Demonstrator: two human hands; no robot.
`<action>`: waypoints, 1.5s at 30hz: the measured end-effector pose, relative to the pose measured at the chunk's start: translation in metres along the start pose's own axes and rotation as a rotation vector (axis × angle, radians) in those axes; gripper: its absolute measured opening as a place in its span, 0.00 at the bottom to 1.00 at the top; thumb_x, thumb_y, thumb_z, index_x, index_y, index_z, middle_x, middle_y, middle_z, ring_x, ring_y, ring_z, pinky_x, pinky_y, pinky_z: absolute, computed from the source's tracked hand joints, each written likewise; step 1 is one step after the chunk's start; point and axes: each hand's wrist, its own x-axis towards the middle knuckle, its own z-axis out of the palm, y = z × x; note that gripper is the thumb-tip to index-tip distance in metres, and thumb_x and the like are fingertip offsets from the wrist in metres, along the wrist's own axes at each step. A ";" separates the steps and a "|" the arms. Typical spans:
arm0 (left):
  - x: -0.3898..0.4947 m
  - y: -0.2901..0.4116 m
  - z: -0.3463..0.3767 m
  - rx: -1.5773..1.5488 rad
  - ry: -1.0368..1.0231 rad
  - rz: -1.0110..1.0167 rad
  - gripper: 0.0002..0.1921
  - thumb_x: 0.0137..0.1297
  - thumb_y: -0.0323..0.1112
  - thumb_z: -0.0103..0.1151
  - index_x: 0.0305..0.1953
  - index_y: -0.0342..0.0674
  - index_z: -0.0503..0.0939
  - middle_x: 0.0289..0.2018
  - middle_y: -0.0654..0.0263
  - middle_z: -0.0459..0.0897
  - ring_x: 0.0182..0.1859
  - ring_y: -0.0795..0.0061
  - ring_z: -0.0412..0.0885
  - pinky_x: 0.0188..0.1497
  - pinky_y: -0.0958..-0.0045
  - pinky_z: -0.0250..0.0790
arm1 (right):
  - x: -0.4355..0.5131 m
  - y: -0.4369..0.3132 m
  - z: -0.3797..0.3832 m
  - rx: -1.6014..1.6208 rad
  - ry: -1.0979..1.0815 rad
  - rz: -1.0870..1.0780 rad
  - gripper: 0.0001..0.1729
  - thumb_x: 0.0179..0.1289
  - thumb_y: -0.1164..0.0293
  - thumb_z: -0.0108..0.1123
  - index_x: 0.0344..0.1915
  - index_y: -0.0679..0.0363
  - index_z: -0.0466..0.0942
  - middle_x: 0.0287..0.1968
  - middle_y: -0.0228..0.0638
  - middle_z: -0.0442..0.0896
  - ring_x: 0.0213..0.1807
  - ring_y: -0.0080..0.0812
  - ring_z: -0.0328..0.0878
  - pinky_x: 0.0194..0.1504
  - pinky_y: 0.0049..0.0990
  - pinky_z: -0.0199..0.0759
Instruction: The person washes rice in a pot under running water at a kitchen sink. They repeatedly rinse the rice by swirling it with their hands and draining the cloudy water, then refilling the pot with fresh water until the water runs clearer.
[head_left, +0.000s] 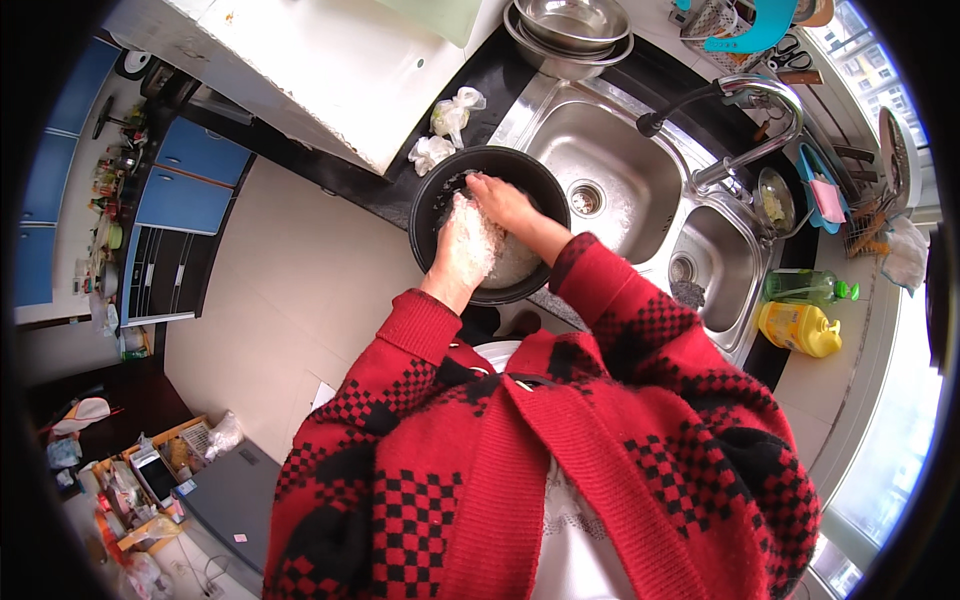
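Note:
A round black pot (422, 259) sits by the counter's edge, next to the sink, with pale, wet rice (517, 266) and cloudy liquid at its bottom. Inside its rim is my left hand (463, 238), its palm side thickly coated with rice grains. My right hand (504, 204) lies across it from the right, fingers over the left fingers, with rice between the two. How far the right fingers curl is hidden.
Right of the pot is a steel double sink (555, 142) with a chrome faucet (780, 112). Stacked metal bowls (574, 26) stand behind. Knotted plastic bags (450, 120) lie beside the pot. A green bottle (802, 286) and a yellow bottle (799, 328) stand far right.

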 end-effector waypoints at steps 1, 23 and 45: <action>0.006 0.003 -0.009 0.143 0.105 0.042 0.22 0.75 0.48 0.36 0.58 0.42 0.70 0.56 0.62 0.74 0.56 0.66 0.72 0.62 0.64 0.62 | 0.011 0.011 -0.008 -0.149 -0.102 -0.058 0.30 0.69 0.48 0.38 0.58 0.56 0.73 0.59 0.44 0.75 0.62 0.44 0.70 0.63 0.39 0.60; 0.021 -0.016 -0.025 0.034 0.362 0.012 0.25 0.71 0.59 0.34 0.57 0.48 0.67 0.50 0.59 0.78 0.52 0.50 0.75 0.56 0.44 0.66 | -0.049 0.000 0.019 0.294 0.184 -0.093 0.27 0.69 0.54 0.46 0.53 0.66 0.75 0.56 0.56 0.74 0.60 0.51 0.70 0.62 0.41 0.60; -0.019 -0.008 -0.028 0.453 0.606 -0.131 0.20 0.71 0.51 0.37 0.50 0.45 0.74 0.45 0.60 0.78 0.50 0.60 0.74 0.58 0.42 0.61 | 0.005 0.051 0.000 -0.407 -0.189 0.075 0.23 0.64 0.59 0.47 0.52 0.61 0.75 0.54 0.55 0.76 0.55 0.52 0.76 0.54 0.43 0.72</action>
